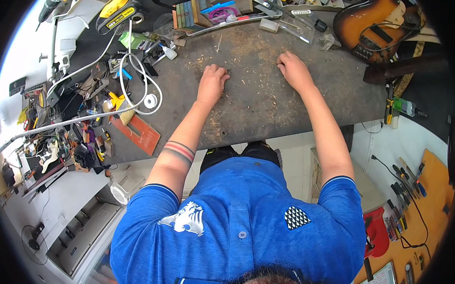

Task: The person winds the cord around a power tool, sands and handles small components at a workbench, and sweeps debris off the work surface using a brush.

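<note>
A dark workbench top (251, 94) strewn with wood shavings (265, 81) lies before me. Over its left part is my left hand (212, 83), back up and fingers bent; a small dark spot shows beside its fingertips, and whether it holds anything is unclear. My right hand (295, 71) is curled at the right part of the bench, its fingertips turned inward, with no object visible in it. The two hands are well apart. Beyond them lie a small pale block (268, 26) and a thin wood sliver (219, 43).
A white cable (122, 74), a glue bottle (169, 53), a roll of white tape (150, 101), a red plate (137, 135) and piled tools crowd the left. Sanding blocks (187, 14) stand at the back. A sunburst guitar body (355, 22) lies at the back right, its neck (403, 69) jutting out.
</note>
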Available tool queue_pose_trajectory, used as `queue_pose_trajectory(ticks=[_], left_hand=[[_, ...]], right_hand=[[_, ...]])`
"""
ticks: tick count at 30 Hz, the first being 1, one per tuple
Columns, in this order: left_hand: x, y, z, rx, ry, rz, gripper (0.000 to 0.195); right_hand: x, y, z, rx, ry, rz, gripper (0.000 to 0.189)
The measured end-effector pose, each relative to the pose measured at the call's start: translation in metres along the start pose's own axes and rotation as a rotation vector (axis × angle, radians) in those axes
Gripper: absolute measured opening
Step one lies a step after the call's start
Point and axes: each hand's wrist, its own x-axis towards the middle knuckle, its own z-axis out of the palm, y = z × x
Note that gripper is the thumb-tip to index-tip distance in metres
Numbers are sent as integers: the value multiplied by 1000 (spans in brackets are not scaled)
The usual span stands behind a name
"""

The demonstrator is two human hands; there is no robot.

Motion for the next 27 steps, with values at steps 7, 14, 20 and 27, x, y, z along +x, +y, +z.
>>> queue_pose_trajectory(ticks=[7, 14, 20, 27], left_hand=[[-4, 4, -2, -23, -14, -146, 19], [6, 19, 1, 3, 16, -57, 16], [5, 23, 3, 201, -73, -43, 11], [-7, 18, 2, 196, -43, -110, 11]], right_hand=[[-7, -21, 27, 1172, 20, 575, 12], [7, 17, 59, 2022, -28, 539, 12], [24, -44, 47, 299, 102, 212, 7], [31, -41, 52, 2, 40, 78, 12]])
